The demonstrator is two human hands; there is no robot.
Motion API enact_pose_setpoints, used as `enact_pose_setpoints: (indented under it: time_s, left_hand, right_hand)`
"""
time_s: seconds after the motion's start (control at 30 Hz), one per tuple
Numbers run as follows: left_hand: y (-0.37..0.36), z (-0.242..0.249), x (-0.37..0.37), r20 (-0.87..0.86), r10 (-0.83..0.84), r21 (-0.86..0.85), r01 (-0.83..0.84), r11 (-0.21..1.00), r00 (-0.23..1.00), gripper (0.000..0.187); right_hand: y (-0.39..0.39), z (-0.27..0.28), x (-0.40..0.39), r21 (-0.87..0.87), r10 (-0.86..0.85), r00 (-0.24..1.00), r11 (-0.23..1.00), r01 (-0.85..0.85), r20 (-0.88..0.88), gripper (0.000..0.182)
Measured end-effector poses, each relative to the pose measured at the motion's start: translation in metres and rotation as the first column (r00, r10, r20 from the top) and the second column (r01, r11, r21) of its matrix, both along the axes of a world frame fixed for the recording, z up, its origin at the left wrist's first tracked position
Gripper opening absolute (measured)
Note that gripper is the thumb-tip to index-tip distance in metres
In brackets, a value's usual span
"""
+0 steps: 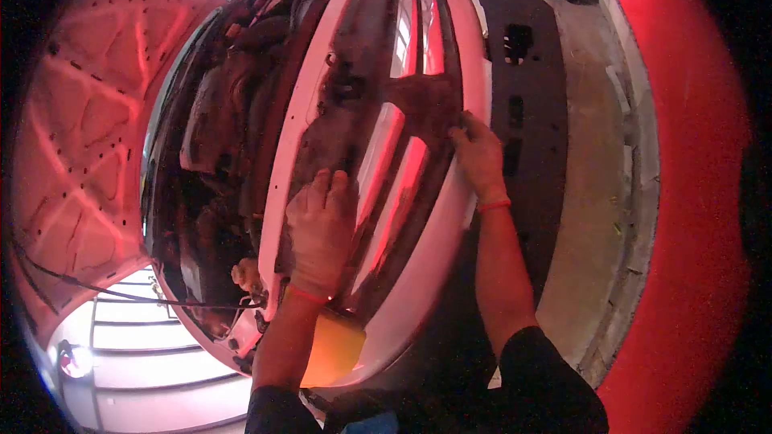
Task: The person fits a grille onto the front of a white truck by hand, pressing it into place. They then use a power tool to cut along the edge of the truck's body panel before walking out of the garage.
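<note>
A car's front grille (384,193) with bright horizontal bars runs lengthwise through the middle of the head view, set in a light-coloured bumper (422,277). My left hand (320,229) is closed with curled fingers at the grille's upper edge, beside the light front crossbar (291,133). Its fingertips are partly hidden. My right hand (481,159) has bent fingers pressed together at the grille's lower edge, where it meets the bumper. Whatever lies under those fingertips is hard to make out.
A raised red hood (88,128) fills the left side. Beside it lies the dark engine bay (233,104), with a thin rod (153,299) reaching to its edge. An orange-yellow lamp area (334,350) sits near my left forearm. A black lower panel (531,153) borders concrete floor (591,193).
</note>
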State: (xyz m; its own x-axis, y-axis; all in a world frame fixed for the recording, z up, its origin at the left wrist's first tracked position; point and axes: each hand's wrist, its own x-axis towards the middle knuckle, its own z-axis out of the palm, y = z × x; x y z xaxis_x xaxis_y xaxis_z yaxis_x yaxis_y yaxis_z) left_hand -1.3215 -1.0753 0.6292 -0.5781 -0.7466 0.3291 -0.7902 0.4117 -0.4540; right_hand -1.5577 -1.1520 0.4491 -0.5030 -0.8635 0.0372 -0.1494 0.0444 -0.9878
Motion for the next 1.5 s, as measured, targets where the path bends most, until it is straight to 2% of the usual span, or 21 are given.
enact_pose_setpoints:
  time_s: [0.07,0.1,0.17,0.3,0.4,0.47,0.6,0.7,0.73,0.8,0.87,0.9,0.97,1.0,1.07,1.1,1.17,1.2,1.33,1.4,1.5]
  left_hand:
    - [-0.005,-0.001,0.000,-0.014,-0.014,0.003,0.014,1.000,1.000,0.039]
    - [-0.004,-0.001,0.000,-0.027,-0.026,-0.001,0.026,1.000,0.999,0.039]
    - [-0.003,-0.002,-0.001,-0.038,-0.043,-0.011,0.043,0.999,0.998,0.039]
    - [-0.003,-0.003,-0.002,-0.057,-0.040,-0.013,0.039,0.999,0.998,0.039]
    - [0.001,-0.003,-0.001,-0.065,-0.032,0.007,0.033,0.999,0.997,0.039]
    - [-0.001,-0.002,0.002,-0.061,-0.033,0.002,0.033,0.999,0.998,0.038]
    - [0.000,-0.003,0.000,-0.063,-0.043,0.007,0.044,0.999,0.997,0.037]
    - [-0.003,-0.006,0.000,-0.053,-0.038,-0.017,0.037,0.999,0.998,0.037]
    - [-0.006,-0.007,0.001,-0.049,-0.051,-0.031,0.050,0.998,0.997,0.036]
    - [-0.011,-0.008,0.004,-0.042,-0.060,-0.029,0.059,0.998,0.997,0.037]
    - [-0.010,-0.007,0.006,-0.036,-0.064,-0.033,0.063,0.997,0.997,0.037]
    - [-0.009,-0.003,0.006,-0.051,-0.078,-0.024,0.077,0.997,0.996,0.039]
    - [-0.007,-0.004,0.003,-0.062,-0.094,0.005,0.095,0.995,0.994,0.041]
    - [-0.004,-0.004,0.004,-0.075,-0.075,0.015,0.076,0.997,0.994,0.044]
    - [-0.004,-0.004,-0.007,-0.141,-0.056,0.007,0.058,0.998,0.988,0.045]
    - [-0.001,0.001,-0.012,-0.135,-0.055,0.014,0.058,0.998,0.989,0.045]
    - [-0.002,0.014,-0.018,-0.098,0.003,0.105,0.007,0.994,0.995,0.040]
    - [-0.004,0.018,-0.017,-0.096,0.006,0.096,0.003,0.995,0.995,0.040]
    - [-0.009,0.022,-0.014,-0.124,-0.014,0.171,0.035,0.985,0.992,0.038]
    - [-0.007,0.021,-0.013,-0.135,-0.004,0.174,0.028,0.984,0.991,0.040]
    - [0.004,0.022,0.003,-0.163,0.042,0.197,-0.010,0.980,0.986,0.043]
  right_hand:
    - [0.003,-0.001,-0.007,-0.054,0.162,0.981,0.986,-0.157,0.106,0.052]
    - [0.006,0.000,-0.008,-0.045,0.154,0.983,0.988,-0.150,0.104,0.052]
    - [0.007,0.006,-0.006,0.025,0.142,0.987,0.990,-0.140,-0.081,0.052]
    - [0.004,-0.002,-0.005,-0.033,0.140,0.990,0.990,-0.139,0.033,0.049]
    - [-0.004,-0.011,-0.001,-0.089,0.042,0.998,0.995,-0.046,-0.052,0.046]
    - [-0.016,-0.009,0.003,-0.113,-0.125,0.969,0.988,0.103,-0.213,0.042]
    - [-0.077,0.004,-0.017,-0.210,-0.244,0.913,0.961,0.181,-0.327,0.036]
    - [-0.133,-0.019,-0.033,-0.245,-0.210,0.901,0.962,0.121,-0.379,0.044]
    - [-0.142,-0.018,-0.039,-0.238,-0.164,0.839,0.970,0.042,-0.519,0.038]
    - [-0.168,-0.030,-0.048,-0.210,-0.111,0.758,0.977,-0.036,-0.643,0.033]
    - [-0.206,-0.057,-0.052,-0.334,-0.197,0.716,0.941,-0.053,-0.670,0.035]
    - [-0.206,-0.052,-0.057,-0.331,-0.195,0.717,0.942,-0.053,-0.669,0.035]
    - [-0.189,-0.036,-0.065,-0.409,-0.031,0.824,0.878,-0.248,-0.566,0.037]
    - [-0.190,-0.046,-0.064,-0.391,-0.020,0.830,0.888,-0.241,-0.557,0.037]
    - [-0.208,-0.049,-0.075,-0.343,-0.103,0.613,0.895,-0.287,-0.783,0.034]
    - [-0.202,-0.045,-0.071,-0.339,-0.098,0.619,0.897,-0.284,-0.779,0.034]
    - [-0.187,-0.013,-0.065,-0.314,-0.025,0.936,0.945,-0.093,-0.351,0.039]
    - [-0.180,-0.003,-0.061,-0.291,-0.072,0.978,0.957,0.012,-0.195,0.047]
    - [-0.175,0.006,-0.065,-0.268,0.034,0.973,0.959,-0.096,-0.230,0.055]
    - [-0.165,0.013,-0.066,-0.141,0.176,0.912,0.960,-0.242,-0.370,0.063]
    - [-0.172,0.004,-0.064,-0.209,0.093,0.881,0.955,-0.211,-0.463,0.065]
